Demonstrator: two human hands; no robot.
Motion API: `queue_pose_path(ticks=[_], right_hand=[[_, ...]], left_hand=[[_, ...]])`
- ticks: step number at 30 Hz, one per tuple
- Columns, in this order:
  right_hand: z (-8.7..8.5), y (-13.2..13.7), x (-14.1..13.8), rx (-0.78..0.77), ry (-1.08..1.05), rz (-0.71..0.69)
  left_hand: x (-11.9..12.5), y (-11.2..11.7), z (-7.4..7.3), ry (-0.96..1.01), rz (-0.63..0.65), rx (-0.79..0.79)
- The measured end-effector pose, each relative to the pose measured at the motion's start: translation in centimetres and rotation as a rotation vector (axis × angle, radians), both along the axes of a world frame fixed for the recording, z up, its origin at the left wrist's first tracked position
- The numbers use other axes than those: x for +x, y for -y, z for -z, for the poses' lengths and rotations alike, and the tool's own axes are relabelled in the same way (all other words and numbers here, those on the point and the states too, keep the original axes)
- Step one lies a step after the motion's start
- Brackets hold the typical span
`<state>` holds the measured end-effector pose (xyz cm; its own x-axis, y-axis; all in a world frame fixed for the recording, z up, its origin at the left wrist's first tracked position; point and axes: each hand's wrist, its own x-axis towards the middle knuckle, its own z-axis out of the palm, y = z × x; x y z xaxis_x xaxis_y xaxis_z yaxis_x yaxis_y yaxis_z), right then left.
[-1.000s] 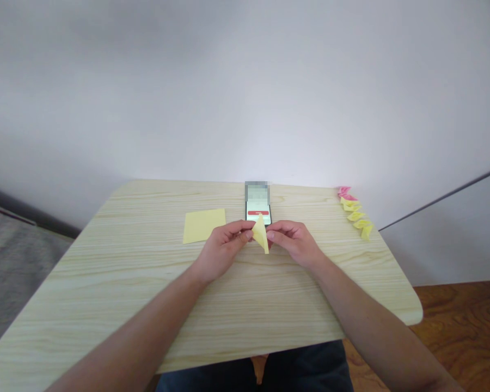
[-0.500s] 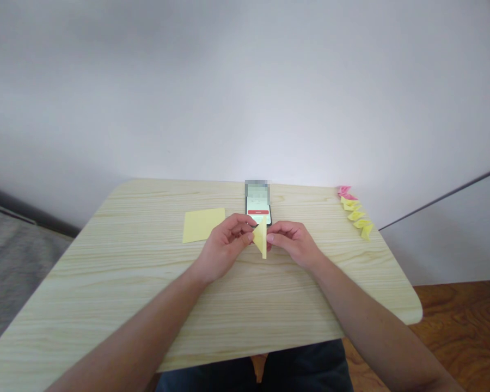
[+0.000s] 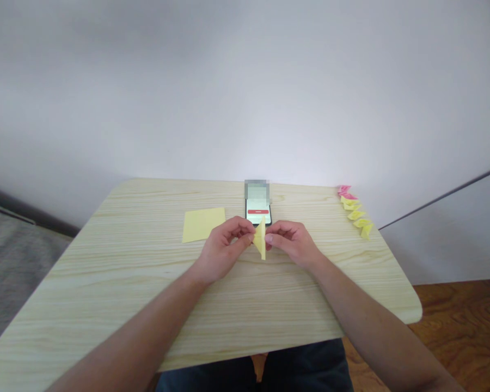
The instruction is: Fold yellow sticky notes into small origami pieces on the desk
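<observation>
A small folded yellow paper (image 3: 261, 239) stands on edge between my two hands, just above the wooden table (image 3: 147, 305). My left hand (image 3: 222, 250) pinches its left side with thumb and fingers. My right hand (image 3: 292, 242) pinches its right side. Both hands hold the piece near the table's middle, directly in front of a phone (image 3: 257, 207) that lies with its screen lit.
A flat yellow paper pad (image 3: 203, 224) lies left of my hands. Along the table's far right edge sits a row of several folded paper pieces (image 3: 354, 212), pink at the back and yellow nearer. A white wall stands behind the table.
The yellow paper has been folded narrower and turned more upright between my fingers. Both hands stayed in nearly the same place.
</observation>
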<state>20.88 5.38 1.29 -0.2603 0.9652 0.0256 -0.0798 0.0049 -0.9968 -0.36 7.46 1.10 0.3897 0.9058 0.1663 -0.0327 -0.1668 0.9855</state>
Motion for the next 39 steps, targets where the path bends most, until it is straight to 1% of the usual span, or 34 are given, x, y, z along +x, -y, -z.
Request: queue_pose_path(ticks=[5,9,14,21,26,29,33,39], right_hand=[[-0.1,-0.1,0.1,-0.001,-0.036,-0.053],[-0.3,-0.2,0.1,-0.017,-0.066,-0.088],[-0.3,-0.1,0.1,-0.016,-0.082,-0.098],[-0.2,-0.2,0.1,-0.006,-0.096,-0.110],[-0.2,-0.3,0.3,0.049,-0.080,-0.079],[-0.1,-0.4,0.4,0.053,-0.054,-0.066],[0.1,-0.3,0.2,0.066,-0.010,-0.029],[0.7,-0.3,-0.1,0.027,-0.013,-0.040]], left_hand=[[0.0,-0.2,-0.1,0.140,0.107,-0.075],[0.1,-0.2,-0.1,0.191,0.139,-0.107],[0.1,-0.2,-0.2,0.218,0.143,-0.129],[0.0,-0.3,0.2,0.255,0.158,-0.128],[0.0,-0.3,0.2,0.246,0.143,-0.133],[0.0,-0.1,0.0,0.237,0.161,-0.151],[0.2,0.0,-0.2,0.221,0.154,-0.130],[0.2,0.2,-0.2,0.224,0.158,-0.127]])
